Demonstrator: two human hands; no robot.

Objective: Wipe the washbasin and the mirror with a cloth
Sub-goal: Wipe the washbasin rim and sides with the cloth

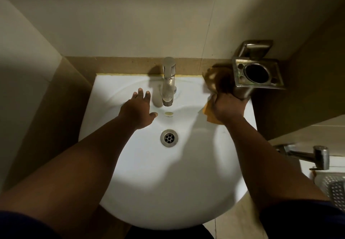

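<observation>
A white washbasin [168, 182] fills the middle of the view, with a round metal drain [169, 138] and a steel tap [168, 82] at its back rim. My right hand [228, 108] grips an orange-brown cloth [211, 116] on the basin's back right corner; part of the cloth [214, 80] shows blurred beyond my fingers. My left hand [139, 108] hovers or rests, fingers spread, over the basin's back ledge just left of the tap. No mirror is in view.
A steel wall-mounted holder [258, 73] with a round cup opening sticks out right above my right hand. A metal spray head [315, 157] and a perforated metal surface [336, 192] sit at the lower right. Beige tiled walls [130, 24] close in behind and on both sides.
</observation>
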